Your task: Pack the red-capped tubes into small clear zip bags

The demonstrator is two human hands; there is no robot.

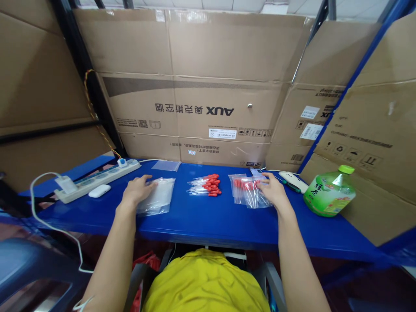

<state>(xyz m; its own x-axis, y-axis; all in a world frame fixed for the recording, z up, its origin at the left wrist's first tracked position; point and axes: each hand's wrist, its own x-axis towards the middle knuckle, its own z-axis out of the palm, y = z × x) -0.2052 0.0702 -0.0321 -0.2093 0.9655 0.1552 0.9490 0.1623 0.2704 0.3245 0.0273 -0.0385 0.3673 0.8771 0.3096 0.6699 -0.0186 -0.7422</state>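
On the left of the blue table, my left hand (138,190) rests at the edge of a stack of clear plastic bags (159,198), fingers spread and touching it. To the right, my right hand (273,189) has its thumb and fingers at the top edge of a clear zip bag (256,200) with red-ended pieces inside. This bag lies over other filled zip bags (238,186). Between my hands is a loose pile of thin clear sticks with red ends (211,186); their exact kind is not clear.
A white power strip (97,178) and white earbud case (99,191) lie at left. Another clear bag (166,165) is near the back. A green-capped bottle (329,193) and a pale device (293,181) stand and lie at right. Cardboard (195,56) walls the blue table (201,223).
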